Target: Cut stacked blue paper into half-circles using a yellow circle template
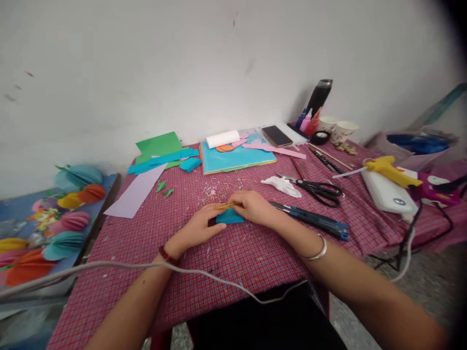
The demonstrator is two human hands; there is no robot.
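Both my hands rest on the red checked tablecloth (pixel 233 253) near the table's middle. My left hand (pixel 199 226) presses down on a small folded teal paper piece (pixel 229 217), fingers closed over its left side. My right hand (pixel 253 206) holds a thin yellow pencil-like stick (pixel 226 206) against the top of that paper, fingers pinched. A silver bangle is on my right wrist and a red thread on my left wrist.
Black scissors (pixel 321 189), a blue utility knife (pixel 314 218), crumpled white tissue (pixel 282 184) and a yellow glue gun (pixel 388 170) lie to the right. Coloured paper sheets (pixel 237 158), a phone (pixel 277 136), cups and a bottle stand at the back. Paper fans (pixel 65 228) lie left. A white cable (pixel 153 267) crosses my arms.
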